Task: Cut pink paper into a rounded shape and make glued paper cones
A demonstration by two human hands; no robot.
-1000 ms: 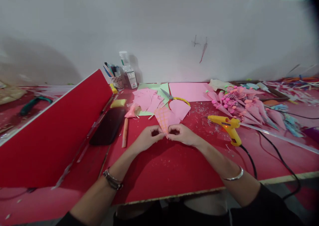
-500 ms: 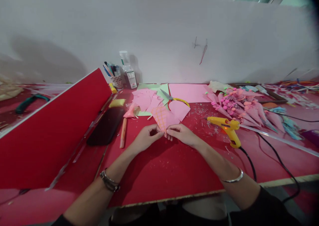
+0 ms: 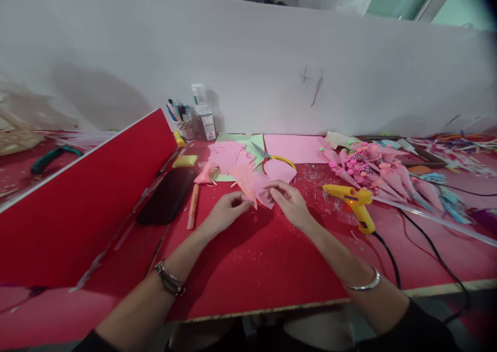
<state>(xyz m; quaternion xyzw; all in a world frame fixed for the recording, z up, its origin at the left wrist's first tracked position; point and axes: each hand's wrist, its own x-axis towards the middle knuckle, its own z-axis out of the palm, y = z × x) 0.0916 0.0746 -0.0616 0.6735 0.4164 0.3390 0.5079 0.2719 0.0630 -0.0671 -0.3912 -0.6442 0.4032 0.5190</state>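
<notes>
Red table: left hand pinches pink paper cone, right hand spread; cup holds pens.

Even, moderately bright overhead light; soft shadows fall toward the viewer beneath the forearms on the red table and spread as grey patches on the white wall. Wide-angle distortion bows the wall's top edge, and the upper right corner darkens. Clutter at both margins is smeared; the centre is sharper. An orange lamp glows on the glue gun
</notes>
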